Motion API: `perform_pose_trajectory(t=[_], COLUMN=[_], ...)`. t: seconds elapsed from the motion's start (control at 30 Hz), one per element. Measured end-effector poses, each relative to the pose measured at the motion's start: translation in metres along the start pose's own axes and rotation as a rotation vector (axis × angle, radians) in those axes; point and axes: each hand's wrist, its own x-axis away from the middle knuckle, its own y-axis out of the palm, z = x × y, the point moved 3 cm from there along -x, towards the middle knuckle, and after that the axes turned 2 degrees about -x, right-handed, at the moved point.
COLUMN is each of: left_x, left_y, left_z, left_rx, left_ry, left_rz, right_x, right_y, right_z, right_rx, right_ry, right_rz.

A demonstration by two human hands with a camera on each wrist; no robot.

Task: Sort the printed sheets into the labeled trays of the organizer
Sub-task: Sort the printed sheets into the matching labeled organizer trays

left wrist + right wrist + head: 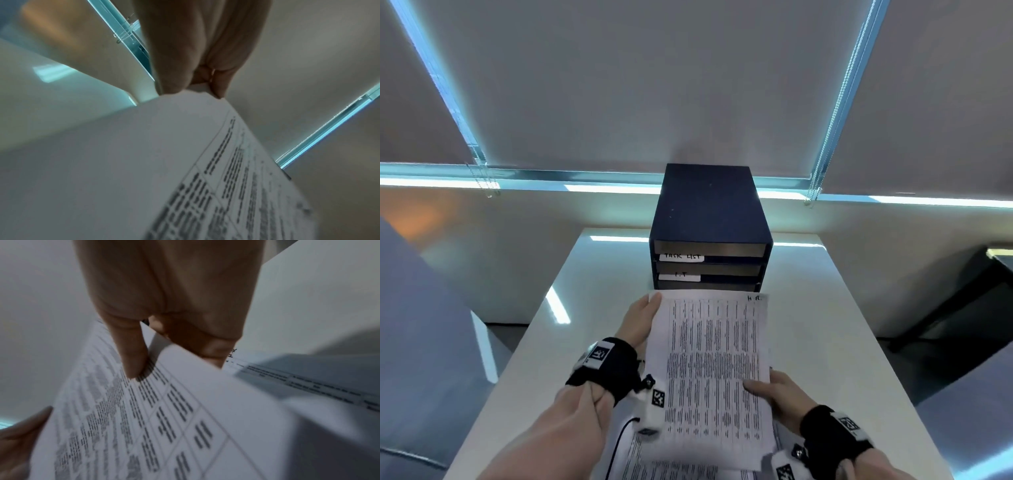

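Observation:
A printed sheet (712, 370) marked "H.R." at its top right corner is held above the table, in front of the organizer. My left hand (643, 317) pinches its far left edge (197, 91). My right hand (767, 389) pinches its right edge, thumb on top (133, 366). The dark blue organizer (710, 219) stands at the table's far end, its stacked trays open toward me. White labels read "TASK LIST" (681, 257) and "I.T" (679, 275); the sheet hides any lower tray. More printed sheets (681, 474) lie on the table under the held one.
The white table (822, 342) runs from me to the wall below closed window blinds. A dark chair or bench (962, 301) sits to the right, grey furniture (424, 342) to the left. A black cable (619, 442) hangs from my left wrist camera.

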Motion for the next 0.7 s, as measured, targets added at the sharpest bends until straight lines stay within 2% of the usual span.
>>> perform_pose_trajectory(t=[0.2,0.4,0.6,0.7], left_x=[-0.009,-0.003,-0.001,0.002], left_y=[-0.002,0.004,0.002,0.009], left_z=[0.002,0.002,-0.014,-0.037], left_rx=[-0.003,0.078,0.060,-0.024], left_ry=[-0.098,-0.152,-0.245,-0.354], left_rz=[0.038,0.032,0.088,0.044], right_x=[0.022,0.024,0.014,0.003], right_y=[0.012,0.010,0.005,0.001], right_z=[-0.012,-0.008,0.032,0.056], right_rx=[-0.110,-0.124,-0.233,-0.132], right_ry=[-0.096,-0.068,0.014,0.058], right_rz=[-0.151,-0.122,-0.079,0.060])
